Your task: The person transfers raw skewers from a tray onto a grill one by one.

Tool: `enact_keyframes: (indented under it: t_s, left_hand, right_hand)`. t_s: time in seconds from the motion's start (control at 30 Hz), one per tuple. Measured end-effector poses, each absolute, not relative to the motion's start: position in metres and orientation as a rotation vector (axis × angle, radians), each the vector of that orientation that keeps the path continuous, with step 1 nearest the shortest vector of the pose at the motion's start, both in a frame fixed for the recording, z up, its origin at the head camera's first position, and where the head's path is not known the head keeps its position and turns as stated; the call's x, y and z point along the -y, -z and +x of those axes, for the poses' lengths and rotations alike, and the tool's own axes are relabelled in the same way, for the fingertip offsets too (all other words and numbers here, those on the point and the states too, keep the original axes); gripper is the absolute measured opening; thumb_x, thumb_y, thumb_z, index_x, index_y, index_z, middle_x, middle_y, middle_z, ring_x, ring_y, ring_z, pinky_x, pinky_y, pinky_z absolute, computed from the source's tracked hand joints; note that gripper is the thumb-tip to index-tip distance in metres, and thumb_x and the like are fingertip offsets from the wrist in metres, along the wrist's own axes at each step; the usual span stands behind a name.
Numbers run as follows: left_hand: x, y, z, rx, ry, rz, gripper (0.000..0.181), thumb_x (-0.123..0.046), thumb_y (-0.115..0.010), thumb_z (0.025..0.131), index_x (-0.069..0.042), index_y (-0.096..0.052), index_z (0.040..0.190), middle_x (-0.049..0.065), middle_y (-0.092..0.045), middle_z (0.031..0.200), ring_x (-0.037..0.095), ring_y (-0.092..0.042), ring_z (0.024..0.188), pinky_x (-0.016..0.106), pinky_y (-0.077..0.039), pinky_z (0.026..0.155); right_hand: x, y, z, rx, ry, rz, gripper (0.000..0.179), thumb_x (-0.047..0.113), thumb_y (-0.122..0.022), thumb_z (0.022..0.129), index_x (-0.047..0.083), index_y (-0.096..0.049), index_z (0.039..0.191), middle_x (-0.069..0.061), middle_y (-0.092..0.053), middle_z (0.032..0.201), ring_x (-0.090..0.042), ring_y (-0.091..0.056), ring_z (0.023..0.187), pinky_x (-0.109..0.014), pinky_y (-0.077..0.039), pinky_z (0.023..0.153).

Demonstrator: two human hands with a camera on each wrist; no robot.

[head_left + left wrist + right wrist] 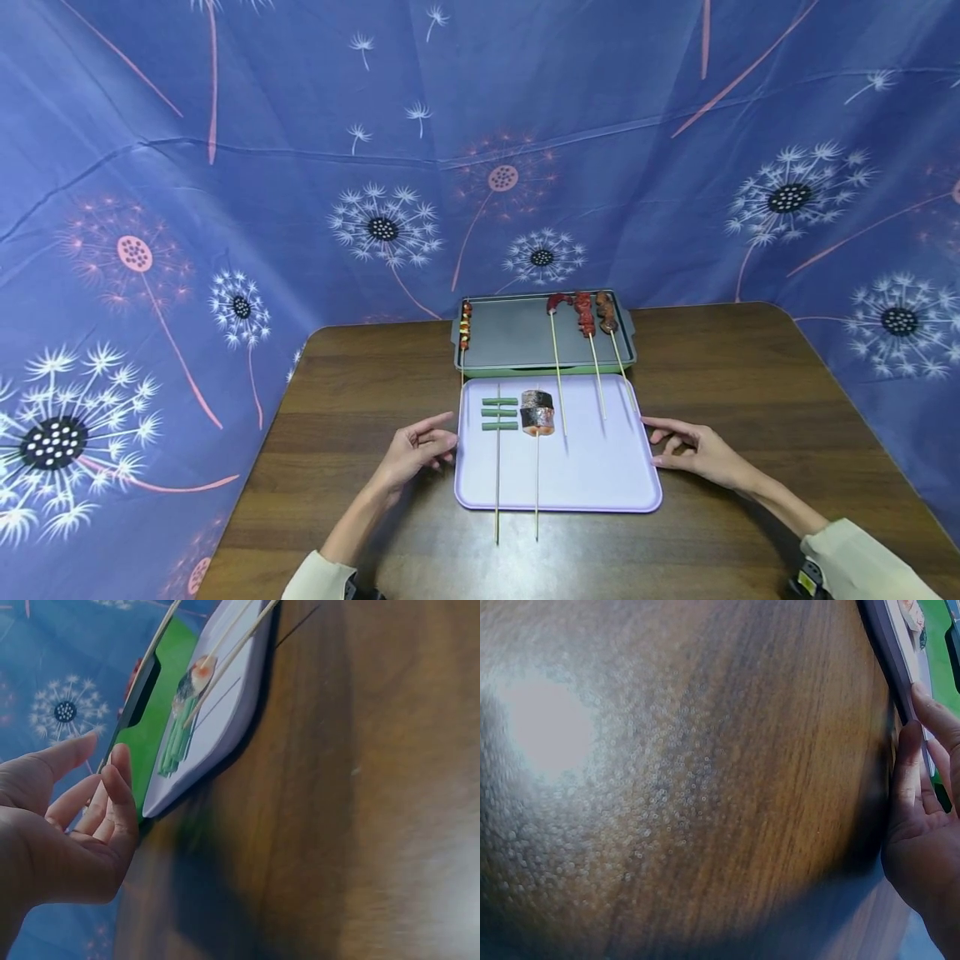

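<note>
My left hand point(420, 448) is beside the left edge of a pale purple tray point(600, 475), fingers loosely bent and nothing between them. In the left wrist view, that hand point(82, 825) stands just off the tray corner. At the opposite side, my right hand point(693, 450) touches the tray's right edge with its index finger and thumb tips. On the tray lie a skewer of green stalk pieces point(499, 413) and a skewer of dark-skinned fish chunks point(537, 417), their sticks reaching over the near rim.
Behind the tray stands a grey grill plate point(510, 333) with a green base. It bears a thin vegetable skewer point(465, 329), a curled dark red piece point(558, 302) on a stick, a red meat skewer point(585, 315) and a brown one point(606, 312). Sticks overhang the tray. A blue cloth hangs behind the wooden table point(375, 367).
</note>
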State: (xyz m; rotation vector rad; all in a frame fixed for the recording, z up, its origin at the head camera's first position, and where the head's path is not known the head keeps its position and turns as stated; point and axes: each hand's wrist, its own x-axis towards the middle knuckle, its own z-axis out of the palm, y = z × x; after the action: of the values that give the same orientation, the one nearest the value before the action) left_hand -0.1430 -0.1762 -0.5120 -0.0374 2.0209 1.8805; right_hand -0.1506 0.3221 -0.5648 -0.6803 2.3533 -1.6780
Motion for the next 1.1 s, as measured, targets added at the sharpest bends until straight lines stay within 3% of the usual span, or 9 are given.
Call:
enact_keyframes:
  t_s: [0.1, 0.27, 0.4, 0.5, 0.67, 0.73, 1.1]
  left_hand:
    - [0.175, 0.511, -0.131, -2.0, -1.872, -0.016, 0.06, -0.012, -0.072, 0.095, 0.003, -0.049, 0.148, 0.008, -0.077, 0.106, 0.008, -0.071, 0.078, 0.021, -0.054, 0.067]
    - [0.169, 0.516, -0.113, -1.984, -1.83, 0.107, 0.057, -0.008, -0.071, 0.094, 0.01, -0.05, 0.144, -0.009, -0.073, 0.088, 0.003, -0.065, 0.067, 0.015, -0.047, 0.058]
    - [0.166, 0.524, -0.097, -1.925, -1.809, 0.203, 0.055, -0.005, -0.069, 0.095, 0.014, -0.048, 0.142, -0.011, -0.071, 0.085, 0.001, -0.064, 0.064, 0.013, -0.046, 0.056]
    - [0.162, 0.529, -0.084, -1.87, -1.801, 0.22, 0.055, -0.004, -0.068, 0.095, 0.014, -0.047, 0.143, -0.006, -0.074, 0.09, 0.001, -0.067, 0.066, 0.013, -0.049, 0.056]
    - [0.155, 0.535, -0.069, -1.79, -1.818, 0.209, 0.055, -0.003, -0.067, 0.096, 0.016, -0.045, 0.143, 0.024, -0.075, 0.105, 0.003, -0.072, 0.071, 0.014, -0.054, 0.059]
    - [0.151, 0.536, -0.066, -1.769, -1.818, 0.206, 0.056, -0.003, -0.066, 0.097, 0.016, -0.044, 0.144, 0.032, -0.072, 0.111, 0.004, -0.073, 0.074, 0.014, -0.056, 0.061]
    - [0.135, 0.544, -0.054, -1.627, -1.866, 0.048, 0.066, -0.004, -0.068, 0.096, 0.008, -0.037, 0.152, 0.019, -0.076, 0.109, 0.012, -0.076, 0.078, 0.017, -0.057, 0.056]
  right_hand:
    - [-0.323, 0.566, -0.151, -2.355, 1.673, -0.697, 0.059, -0.002, -0.078, 0.085, -0.016, -0.052, 0.137, -0.016, -0.061, 0.103, -0.001, -0.065, 0.078, -0.02, -0.057, 0.062]
    - [-0.324, 0.565, -0.149, -2.37, 1.671, -0.689, 0.058, -0.002, -0.078, 0.085, -0.014, -0.053, 0.136, -0.014, -0.062, 0.103, 0.001, -0.064, 0.078, -0.02, -0.056, 0.06]
    - [-0.323, 0.566, -0.15, -2.371, 1.669, -0.687, 0.059, -0.002, -0.078, 0.085, -0.014, -0.053, 0.137, -0.014, -0.062, 0.103, 0.0, -0.065, 0.079, -0.021, -0.057, 0.062]
    - [-0.322, 0.566, -0.151, -2.361, 1.669, -0.689, 0.059, -0.002, -0.078, 0.086, -0.014, -0.053, 0.137, -0.016, -0.062, 0.104, -0.001, -0.066, 0.079, -0.021, -0.058, 0.063]
    - [-0.323, 0.566, -0.151, -2.352, 1.681, -0.686, 0.059, -0.002, -0.078, 0.085, -0.015, -0.052, 0.137, -0.017, -0.062, 0.103, -0.001, -0.067, 0.079, -0.021, -0.058, 0.063]
    - [-0.324, 0.567, -0.151, -2.358, 1.677, -0.685, 0.059, -0.002, -0.077, 0.085, -0.015, -0.052, 0.137, -0.017, -0.061, 0.103, -0.001, -0.066, 0.079, -0.021, -0.058, 0.063]
    - [-0.324, 0.565, -0.149, -2.356, 1.675, -0.673, 0.058, -0.001, -0.077, 0.087, -0.014, -0.052, 0.138, -0.015, -0.062, 0.105, 0.0, -0.065, 0.081, -0.021, -0.058, 0.063]
